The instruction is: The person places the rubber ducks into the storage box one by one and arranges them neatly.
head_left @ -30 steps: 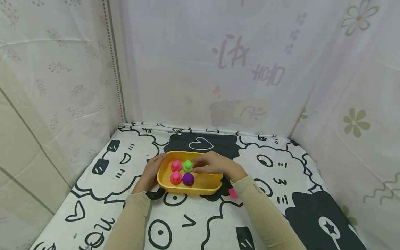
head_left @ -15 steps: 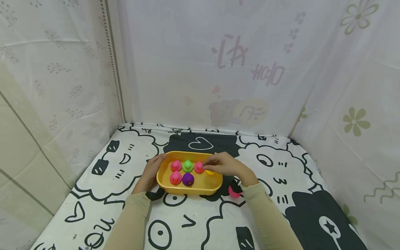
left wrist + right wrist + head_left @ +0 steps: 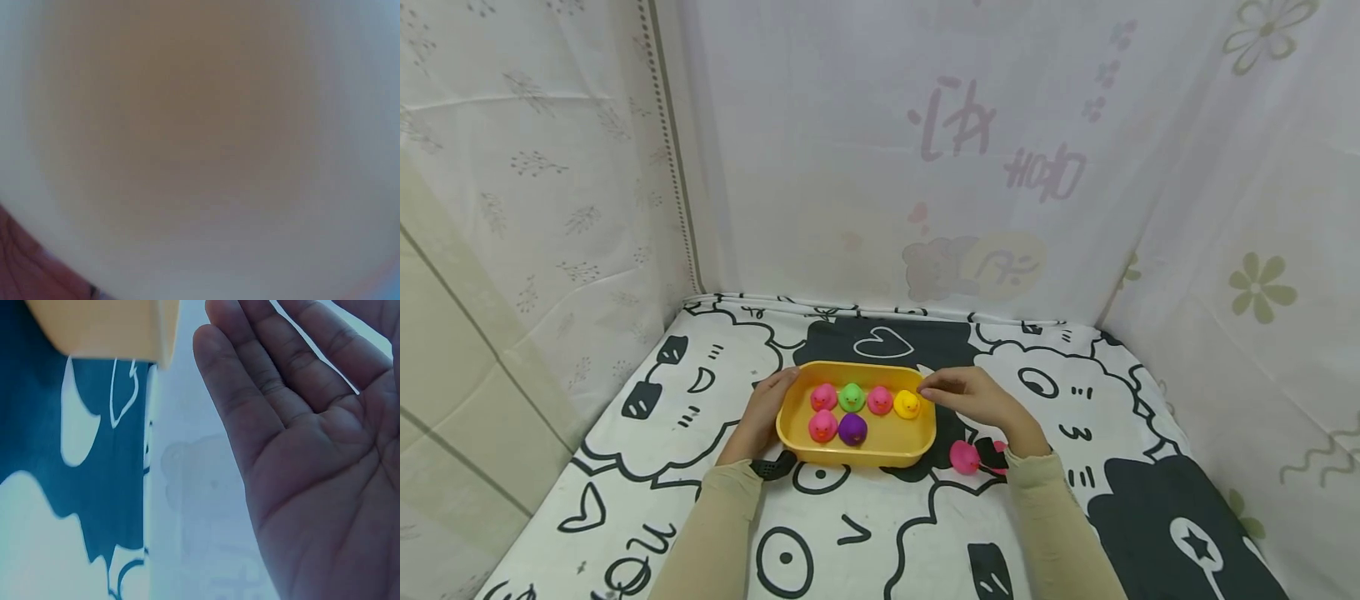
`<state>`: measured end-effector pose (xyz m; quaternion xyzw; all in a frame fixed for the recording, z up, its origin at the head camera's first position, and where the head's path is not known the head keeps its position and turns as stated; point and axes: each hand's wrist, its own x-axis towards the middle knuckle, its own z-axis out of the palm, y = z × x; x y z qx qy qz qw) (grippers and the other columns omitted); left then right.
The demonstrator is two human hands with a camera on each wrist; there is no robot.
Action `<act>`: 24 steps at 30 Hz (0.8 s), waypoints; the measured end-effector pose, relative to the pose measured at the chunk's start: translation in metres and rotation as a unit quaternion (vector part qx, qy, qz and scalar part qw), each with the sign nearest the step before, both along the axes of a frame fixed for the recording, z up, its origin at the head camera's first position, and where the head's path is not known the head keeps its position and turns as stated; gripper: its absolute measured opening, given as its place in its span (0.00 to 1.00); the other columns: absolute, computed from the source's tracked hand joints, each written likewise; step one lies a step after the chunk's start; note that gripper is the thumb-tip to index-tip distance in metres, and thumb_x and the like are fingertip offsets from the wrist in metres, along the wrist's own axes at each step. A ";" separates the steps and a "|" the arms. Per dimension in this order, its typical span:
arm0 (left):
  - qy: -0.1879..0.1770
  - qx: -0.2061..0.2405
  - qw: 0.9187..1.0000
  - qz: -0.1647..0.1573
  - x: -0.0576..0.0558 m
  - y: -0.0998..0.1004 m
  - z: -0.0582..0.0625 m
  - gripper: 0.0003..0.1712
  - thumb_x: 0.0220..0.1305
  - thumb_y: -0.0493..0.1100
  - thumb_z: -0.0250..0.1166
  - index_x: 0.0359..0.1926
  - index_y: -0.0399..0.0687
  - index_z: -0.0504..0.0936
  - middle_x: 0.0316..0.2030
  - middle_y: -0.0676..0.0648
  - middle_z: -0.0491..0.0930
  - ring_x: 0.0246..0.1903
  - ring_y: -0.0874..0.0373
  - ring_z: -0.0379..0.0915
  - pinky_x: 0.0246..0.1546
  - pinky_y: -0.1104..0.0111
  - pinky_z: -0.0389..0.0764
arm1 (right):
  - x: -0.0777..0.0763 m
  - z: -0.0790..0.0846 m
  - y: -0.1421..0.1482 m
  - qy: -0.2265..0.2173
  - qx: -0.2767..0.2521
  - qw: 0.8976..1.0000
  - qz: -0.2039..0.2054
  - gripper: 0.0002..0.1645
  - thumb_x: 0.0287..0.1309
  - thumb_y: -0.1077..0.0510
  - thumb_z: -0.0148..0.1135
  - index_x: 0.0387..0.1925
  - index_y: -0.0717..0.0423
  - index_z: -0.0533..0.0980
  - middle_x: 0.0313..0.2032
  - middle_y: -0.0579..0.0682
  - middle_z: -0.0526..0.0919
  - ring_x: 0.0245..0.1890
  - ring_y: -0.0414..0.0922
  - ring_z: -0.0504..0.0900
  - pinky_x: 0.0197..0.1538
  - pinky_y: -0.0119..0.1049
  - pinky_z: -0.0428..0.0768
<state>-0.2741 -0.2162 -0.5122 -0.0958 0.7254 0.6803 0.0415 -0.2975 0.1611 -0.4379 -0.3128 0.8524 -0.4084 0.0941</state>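
Note:
A yellow tray [image 3: 887,446] lies on the patterned cloth. Along its back row stand a pink rubber duck [image 3: 823,397], a green duck [image 3: 852,398], another pink duck [image 3: 880,401] and a yellow duck [image 3: 907,405]. In front of them are a third pink duck [image 3: 823,427] and a purple duck [image 3: 852,430]. My left hand [image 3: 765,417] holds the tray's left end, fingertips at the rim. Fingers extended and holding nothing, my right hand [image 3: 977,397] hovers by the tray's right end, fingertips near the yellow duck. The right wrist view shows its bare palm [image 3: 325,469].
On the cloth right of the tray sit a pink duck [image 3: 964,457] and another pink object [image 3: 999,455], partly covered by the right sleeve [image 3: 1052,508]. A pale curtain [image 3: 850,167] hangs behind. The left wrist view is a blur.
My right hand has moved right from the tray's middle to its right edge. A pink duck and the yellow duck now show fully in the back row. The left hand stays put.

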 end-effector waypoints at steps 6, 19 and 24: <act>0.001 -0.005 1.000 0.000 -0.001 0.001 0.002 0.46 0.70 0.69 0.54 0.76 0.44 0.62 0.75 0.42 0.60 0.74 0.46 0.54 0.73 0.55 0.60 | 0.002 0.001 0.015 0.010 -0.014 1.000 -0.017 0.14 0.66 0.43 0.65 0.48 0.43 0.85 0.44 0.41 0.87 0.46 0.43 0.84 0.53 0.41 0.84; -0.015 -0.016 1.000 0.003 -0.001 0.002 0.001 0.48 0.69 0.71 0.54 0.77 0.45 0.60 0.75 0.42 0.58 0.73 0.45 0.54 0.73 0.55 0.60 | 0.001 0.004 0.048 -0.092 0.009 0.995 0.025 0.14 0.60 0.50 0.72 0.46 0.50 0.85 0.45 0.51 0.87 0.44 0.48 0.85 0.48 0.43 0.86; -0.015 -0.012 1.000 0.002 -0.001 -0.001 -0.001 0.49 0.68 0.72 0.54 0.77 0.45 0.60 0.75 0.41 0.58 0.73 0.46 0.54 0.73 0.55 0.60 | 0.000 -0.001 0.051 -0.123 0.018 0.991 0.044 0.20 0.61 0.52 0.71 0.50 0.60 0.83 0.46 0.55 0.87 0.46 0.49 0.84 0.50 0.45 0.85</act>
